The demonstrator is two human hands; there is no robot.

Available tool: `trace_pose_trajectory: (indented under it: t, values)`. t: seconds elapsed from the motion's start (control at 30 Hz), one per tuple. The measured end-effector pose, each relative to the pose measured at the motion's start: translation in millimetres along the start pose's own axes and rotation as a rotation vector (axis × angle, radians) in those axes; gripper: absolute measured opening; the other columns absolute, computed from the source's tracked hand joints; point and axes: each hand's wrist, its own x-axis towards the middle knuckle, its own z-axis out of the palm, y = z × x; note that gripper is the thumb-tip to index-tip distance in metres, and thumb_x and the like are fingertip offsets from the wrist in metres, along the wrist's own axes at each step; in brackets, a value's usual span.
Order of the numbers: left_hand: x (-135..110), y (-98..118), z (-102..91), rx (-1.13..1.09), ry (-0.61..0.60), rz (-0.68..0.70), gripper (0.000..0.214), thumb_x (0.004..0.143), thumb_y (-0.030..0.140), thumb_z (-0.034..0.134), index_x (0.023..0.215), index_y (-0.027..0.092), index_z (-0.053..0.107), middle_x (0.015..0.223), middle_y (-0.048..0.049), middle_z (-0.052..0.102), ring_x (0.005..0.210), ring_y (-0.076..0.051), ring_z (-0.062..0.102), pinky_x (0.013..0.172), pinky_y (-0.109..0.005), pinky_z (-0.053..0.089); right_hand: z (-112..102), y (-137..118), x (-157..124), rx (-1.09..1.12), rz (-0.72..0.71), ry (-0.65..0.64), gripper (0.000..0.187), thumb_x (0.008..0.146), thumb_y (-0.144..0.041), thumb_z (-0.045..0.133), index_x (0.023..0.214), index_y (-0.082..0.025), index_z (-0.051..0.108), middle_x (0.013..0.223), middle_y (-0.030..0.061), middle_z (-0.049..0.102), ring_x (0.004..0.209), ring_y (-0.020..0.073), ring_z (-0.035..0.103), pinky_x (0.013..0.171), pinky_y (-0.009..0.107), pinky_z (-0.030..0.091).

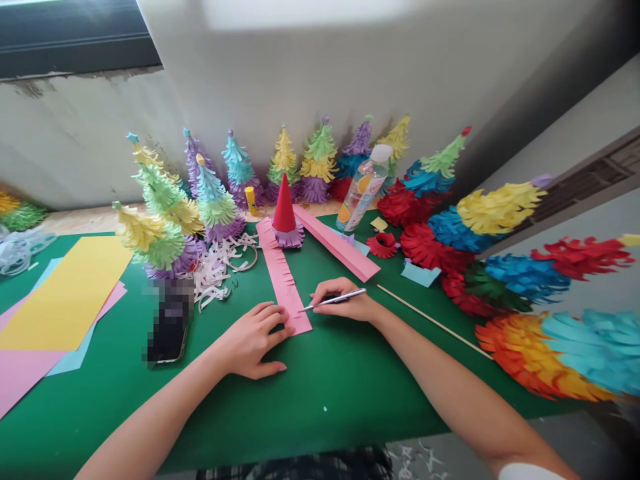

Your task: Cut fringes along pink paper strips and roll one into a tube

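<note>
A pink paper strip (284, 283) lies lengthwise on the green table, with slits along its edge. My left hand (257, 339) rests with fingers spread over the strip's near end and the tabletop beside it. A slim silver pen-shaped craft knife (341, 299) is gripped in my right hand (345, 300), its tip touching the strip near the lower end. Just beyond the strip stands a red paper cone (285, 207) with a purple fringe around its base. A folded pink paper strip (340, 245) lies to the right of the cone.
Fringed paper trees (320, 160) line the back and right. A bottle (363, 187), a yellow glue stick (251, 200) and white paper scraps (215, 267) sit behind my hands. A phone (170, 327) and coloured sheets (75, 293) lie left; a thin stick (433, 320) lies right.
</note>
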Motion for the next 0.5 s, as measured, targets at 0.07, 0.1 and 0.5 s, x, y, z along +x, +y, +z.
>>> trace_pose_trajectory:
  t: [0.07, 0.1, 0.5]
  values:
    - [-0.6, -0.3, 0.0, -0.006, -0.006, 0.007, 0.059, 0.081, 0.051, 0.054, 0.126, 0.014, 0.053, 0.123, -0.0169, 0.054, 0.118, -0.032, 0.048, 0.104, -0.049, 0.035, 0.2, -0.5, -1.0, 0.046, 0.018, 0.020, 0.023, 0.071, -0.036, 0.075, 0.078, -0.014, 0.070, 0.076, 0.0043, 0.069, 0.072, 0.0156, 0.065, 0.078, 0.032, 0.054]
    - [-0.9, -0.4, 0.0, -0.009, -0.010, 0.011, 0.060, 0.080, 0.052, 0.054, 0.127, 0.014, 0.053, 0.124, -0.0170, 0.053, 0.117, -0.032, 0.049, 0.104, -0.049, 0.036, 0.8, -0.6, -1.3, 0.055, 0.026, 0.010, 0.024, 0.070, -0.036, 0.075, 0.078, -0.014, 0.070, 0.076, 0.0043, 0.069, 0.072, 0.0158, 0.066, 0.078, 0.032, 0.054]
    - [-1.4, 1.0, -0.5, 0.001, -0.031, 0.001, 0.060, 0.081, 0.052, 0.054, 0.128, 0.016, 0.052, 0.125, -0.0158, 0.053, 0.116, -0.030, 0.050, 0.108, -0.049, 0.030, 9.8, -6.9, 2.9, -0.131, -0.037, -0.102, 0.023, 0.076, -0.037, 0.069, 0.079, -0.014, 0.072, 0.074, 0.0059, 0.071, 0.069, 0.0159, 0.065, 0.070, 0.027, 0.052]
